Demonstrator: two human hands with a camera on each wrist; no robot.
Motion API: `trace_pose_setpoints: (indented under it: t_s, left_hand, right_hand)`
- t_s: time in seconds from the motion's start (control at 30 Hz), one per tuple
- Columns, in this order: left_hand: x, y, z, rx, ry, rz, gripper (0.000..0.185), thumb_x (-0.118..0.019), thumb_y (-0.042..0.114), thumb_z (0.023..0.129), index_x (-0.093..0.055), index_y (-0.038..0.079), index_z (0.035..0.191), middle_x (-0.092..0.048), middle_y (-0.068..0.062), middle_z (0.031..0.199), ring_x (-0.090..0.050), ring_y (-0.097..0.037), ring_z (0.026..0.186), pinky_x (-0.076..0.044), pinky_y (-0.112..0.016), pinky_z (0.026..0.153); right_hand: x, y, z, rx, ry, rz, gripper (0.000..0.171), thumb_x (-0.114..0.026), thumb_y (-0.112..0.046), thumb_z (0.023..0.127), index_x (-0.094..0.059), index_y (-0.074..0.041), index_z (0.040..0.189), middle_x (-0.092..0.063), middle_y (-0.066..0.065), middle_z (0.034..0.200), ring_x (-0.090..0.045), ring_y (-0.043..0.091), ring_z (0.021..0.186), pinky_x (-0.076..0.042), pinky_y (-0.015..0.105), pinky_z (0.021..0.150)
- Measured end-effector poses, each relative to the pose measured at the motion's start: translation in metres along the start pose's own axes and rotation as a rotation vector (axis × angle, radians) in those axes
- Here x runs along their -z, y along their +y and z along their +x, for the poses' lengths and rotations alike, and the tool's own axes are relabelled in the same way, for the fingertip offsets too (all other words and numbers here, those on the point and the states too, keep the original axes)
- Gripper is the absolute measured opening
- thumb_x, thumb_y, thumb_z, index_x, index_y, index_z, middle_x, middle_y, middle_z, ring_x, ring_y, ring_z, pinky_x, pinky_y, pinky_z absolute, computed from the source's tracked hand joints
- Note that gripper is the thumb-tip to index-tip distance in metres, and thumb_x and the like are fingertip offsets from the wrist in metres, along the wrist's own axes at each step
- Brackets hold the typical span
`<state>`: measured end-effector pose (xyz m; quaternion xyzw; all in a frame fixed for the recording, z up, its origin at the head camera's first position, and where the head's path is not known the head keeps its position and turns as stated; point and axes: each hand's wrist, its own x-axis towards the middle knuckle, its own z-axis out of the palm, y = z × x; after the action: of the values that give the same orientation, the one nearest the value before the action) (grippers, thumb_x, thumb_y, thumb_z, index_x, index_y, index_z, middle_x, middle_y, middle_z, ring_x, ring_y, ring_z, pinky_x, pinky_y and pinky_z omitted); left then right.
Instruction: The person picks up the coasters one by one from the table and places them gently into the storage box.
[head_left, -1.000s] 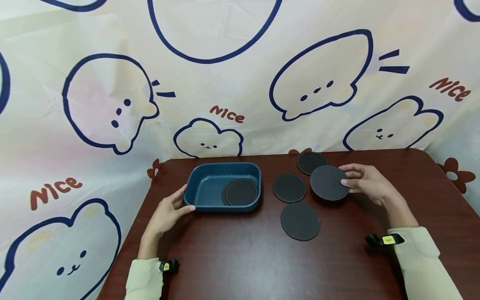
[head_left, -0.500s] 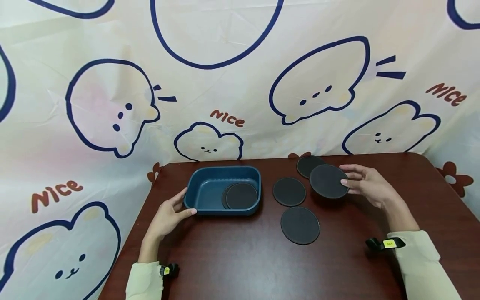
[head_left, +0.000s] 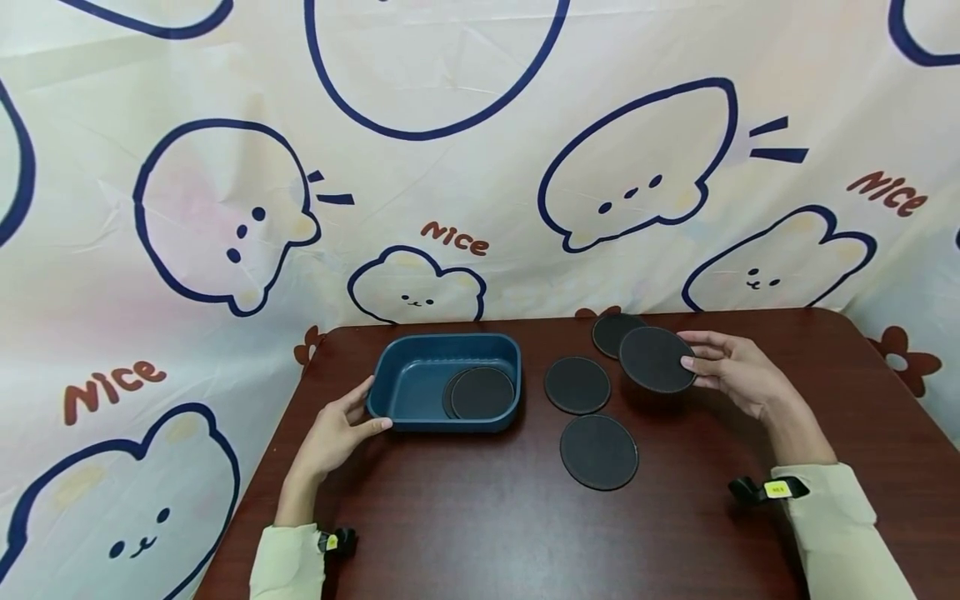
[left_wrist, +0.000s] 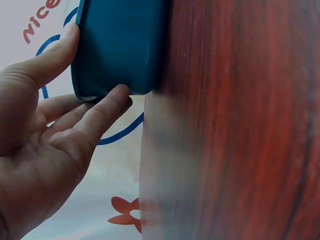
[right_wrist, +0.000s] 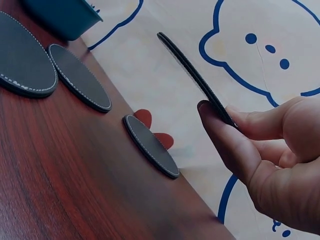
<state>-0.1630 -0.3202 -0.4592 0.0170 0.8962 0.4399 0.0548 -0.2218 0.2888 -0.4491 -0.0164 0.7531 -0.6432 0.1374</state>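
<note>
Right hand point(head_left: 731, 371) pinches black round coaster point(head_left: 657, 359) by edge, thumb over fingers, lifted clear above table point(head_left: 465, 517); left hand point(head_left: 337, 429), fingers straight, touches corner of blue tray point(head_left: 397, 367); two coasters point(head_left: 482, 393) lie inside tray; three more coasters point(head_left: 598, 452) lie flat on table beside it.
</note>
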Motion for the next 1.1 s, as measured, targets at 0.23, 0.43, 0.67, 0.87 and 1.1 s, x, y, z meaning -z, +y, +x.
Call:
trace_pose_setpoints:
  t_s: [0.23,0.43,0.67,0.87,1.1]
  left_hand:
    - [0.001,-0.002,0.001,-0.017,-0.003,0.002,0.084,-0.075,0.015,0.103,-0.026,0.007,0.171,-0.041,-0.026,0.167,-0.053,-0.043,0.148,-0.052,-0.054,0.111]
    - [0.001,-0.002,0.001,-0.03,-0.009,0.006,0.084,-0.075,0.017,0.103,-0.026,0.007,0.171,-0.042,-0.026,0.167,-0.053,-0.042,0.148,-0.053,-0.053,0.11]
    - [0.001,-0.003,0.0,-0.025,-0.008,0.007,0.085,-0.075,0.019,0.103,-0.026,0.008,0.171,-0.042,-0.026,0.167,-0.054,-0.042,0.147,-0.053,-0.053,0.11]
    - [0.001,-0.003,-0.001,-0.027,-0.009,0.011,0.085,-0.075,0.019,0.103,-0.026,0.007,0.171,-0.042,-0.026,0.166,-0.054,-0.042,0.147,-0.054,-0.052,0.11]
    - [0.001,-0.002,0.0,-0.024,-0.014,0.009,0.085,-0.075,0.02,0.103,-0.026,0.008,0.171,-0.043,-0.027,0.166,-0.053,-0.042,0.147,-0.054,-0.053,0.11]
  right_hand:
    - [-0.003,-0.003,0.001,-0.003,-0.005,0.102,0.071,-0.072,-0.011,0.104,-0.034,0.005,0.162,-0.077,-0.016,0.11,-0.078,0.005,0.095,-0.064,0.022,0.082]
    - [-0.009,-0.007,0.001,0.0,-0.016,0.144,0.074,-0.072,-0.01,0.104,-0.031,0.007,0.163,-0.077,-0.015,0.11,-0.079,0.005,0.096,-0.064,0.022,0.083]
    - [-0.017,-0.009,0.003,-0.004,-0.023,0.14,0.073,-0.07,-0.012,0.105,-0.031,0.005,0.164,-0.076,-0.015,0.111,-0.078,0.004,0.097,-0.064,0.021,0.085]
    - [-0.023,-0.011,0.005,0.005,-0.026,0.118,0.073,-0.069,-0.012,0.106,-0.03,0.005,0.165,-0.075,-0.017,0.113,-0.077,0.003,0.099,-0.063,0.021,0.086]
    - [-0.029,-0.015,0.006,0.005,-0.044,0.102,0.071,-0.069,-0.012,0.106,-0.033,0.003,0.165,-0.075,-0.018,0.115,-0.076,0.002,0.102,-0.063,0.021,0.088]
